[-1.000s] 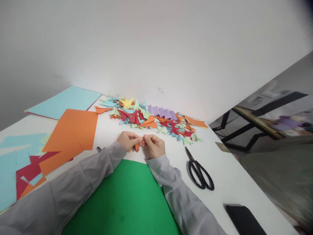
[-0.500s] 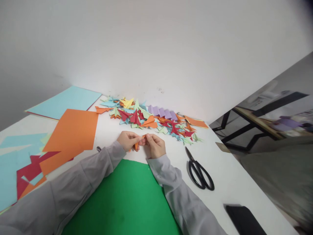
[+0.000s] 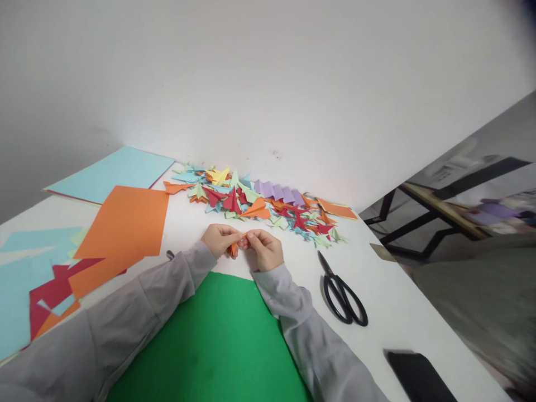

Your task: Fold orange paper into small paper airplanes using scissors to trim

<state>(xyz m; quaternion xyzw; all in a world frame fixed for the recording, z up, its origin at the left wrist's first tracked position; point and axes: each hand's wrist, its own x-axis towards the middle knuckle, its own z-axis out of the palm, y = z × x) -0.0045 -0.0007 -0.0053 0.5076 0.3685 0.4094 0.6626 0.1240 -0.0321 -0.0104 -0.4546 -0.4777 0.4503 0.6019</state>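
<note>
Between my two hands is a small piece of folded orange paper (image 3: 234, 248), mostly covered by my fingers. My left hand (image 3: 220, 240) pinches it from the left, thumb on top. From the right, my right hand (image 3: 266, 249) grips its other end between thumb and fingertips. Both hands are just above the white table, past the far edge of a green sheet (image 3: 213, 340). Behind them lies a heap of small folded paper planes (image 3: 232, 201) in red, orange, yellow, blue and green, with a purple pleated paper strip (image 3: 278, 192) among them.
Black-handled scissors (image 3: 344, 298) lie right of my right arm, and a black flat object (image 3: 419, 377) is nearer the front edge. Orange sheets (image 3: 125, 218), blue sheets (image 3: 113, 173) and red scraps (image 3: 54, 287) spread over the left side. A wall (image 3: 268, 84) stands behind the table.
My right fingers have shifted slightly on the orange paper, and less of it shows between the hands. Everything else stays where it was.
</note>
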